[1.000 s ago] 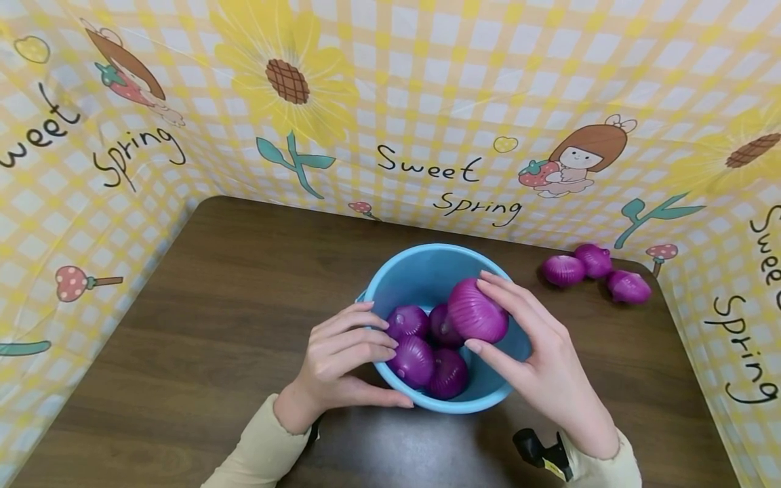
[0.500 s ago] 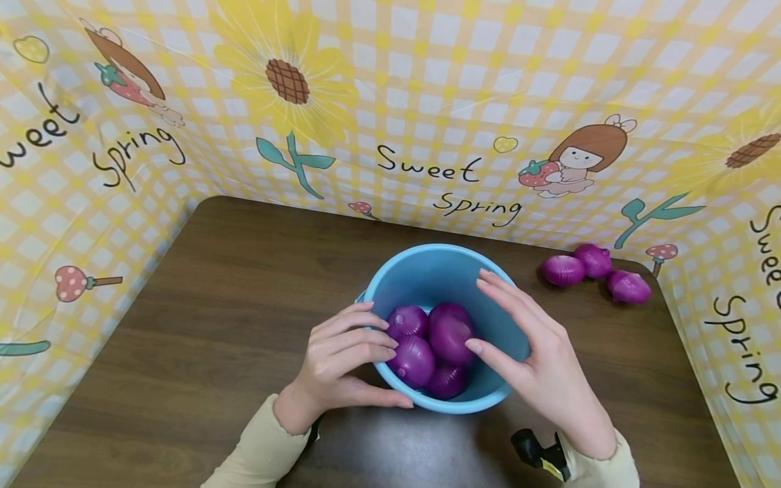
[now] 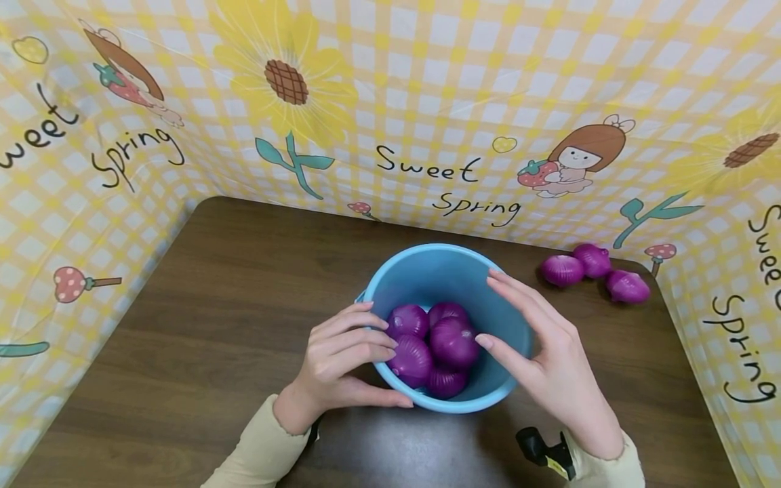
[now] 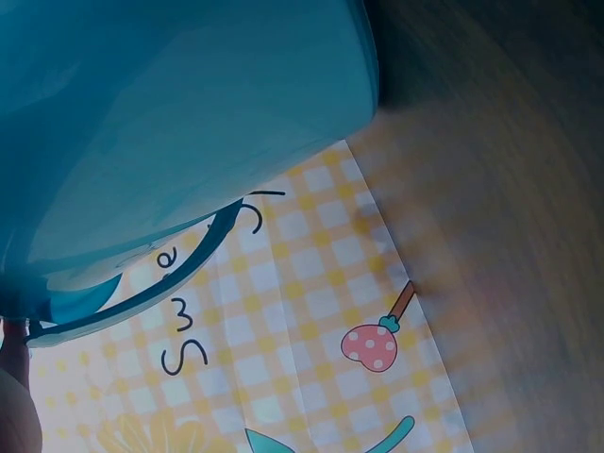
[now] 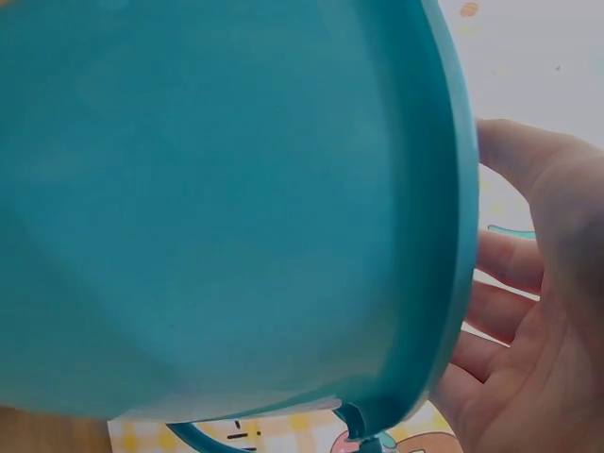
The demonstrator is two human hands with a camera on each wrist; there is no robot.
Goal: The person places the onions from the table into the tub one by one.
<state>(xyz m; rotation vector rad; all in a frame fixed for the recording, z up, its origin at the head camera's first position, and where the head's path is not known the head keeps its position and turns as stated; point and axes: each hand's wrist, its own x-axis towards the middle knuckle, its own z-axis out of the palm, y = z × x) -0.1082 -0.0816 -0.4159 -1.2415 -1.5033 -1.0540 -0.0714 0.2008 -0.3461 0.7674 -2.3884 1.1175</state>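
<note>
A light blue bucket [image 3: 434, 254] stands upright on the table, with several purple onions [image 3: 453, 343] inside. One onion lies on top of the others. My left hand [image 3: 342, 359] holds the bucket's left rim, fingertips over the edge and thumb along the front. Over the right rim is my right hand [image 3: 558, 362], its thumb and fingers spread apart with nothing between them, fingertips over the bucket's opening. In the right wrist view the bucket wall [image 5: 217, 208] hides part of the fingers. Only a sliver of the left hand [image 4: 14, 406] shows in the left wrist view.
Three more onions [image 3: 592, 261] lie in the table's back right corner. The dark wooden table [image 3: 183, 325] is bordered at the back and sides by a yellow checked cloth [image 3: 415, 88]. The bucket's handle [image 4: 160, 293] hangs on its outer side.
My right hand has let go of the onion it held, and that onion has dropped onto the others in the bucket. The right hand then shifted slightly right; the left hand stayed put.
</note>
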